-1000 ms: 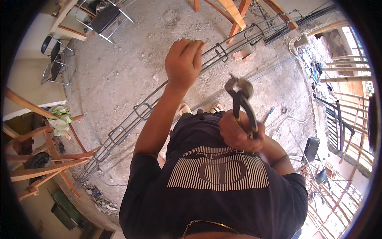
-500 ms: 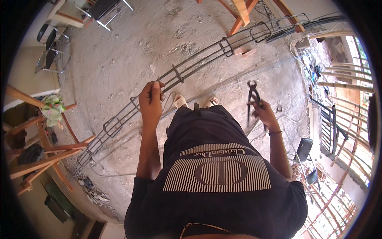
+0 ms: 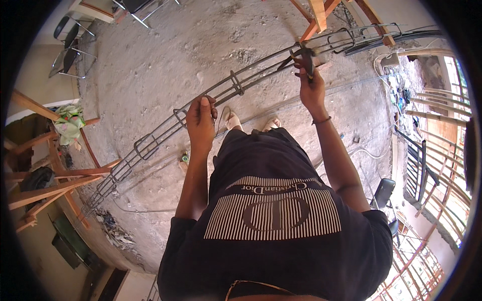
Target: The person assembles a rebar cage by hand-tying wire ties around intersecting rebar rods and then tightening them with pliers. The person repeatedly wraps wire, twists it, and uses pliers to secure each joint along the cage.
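Note:
A long cage of steel rebar with rectangular stirrups (image 3: 236, 83) runs diagonally across the scene, from lower left to upper right. My left hand (image 3: 201, 123) is closed at the near side of its middle stretch, fingertips pinched. A thin dark wire (image 3: 218, 126) hangs by those fingers, its upper end hidden in them. Farther right, my right hand (image 3: 312, 93) grips a pair of pincers (image 3: 308, 62) by the handles. The pincers overlap the cage beside a stirrup, and their jaws are blurred, so contact cannot be made out.
Wooden trestle legs (image 3: 317, 17) support the cage's far right end, and more timbers (image 3: 60, 188) stand at the left end. Folding chairs (image 3: 70, 47) are at the upper left. Bamboo poles (image 3: 437, 110) line the right side. A loose cable (image 3: 369, 153) lies on the rough concrete floor.
My right hand has moved up and left with the pincers, from beside my body to the cage. My left hand has shifted slightly right and nearer, still closed.

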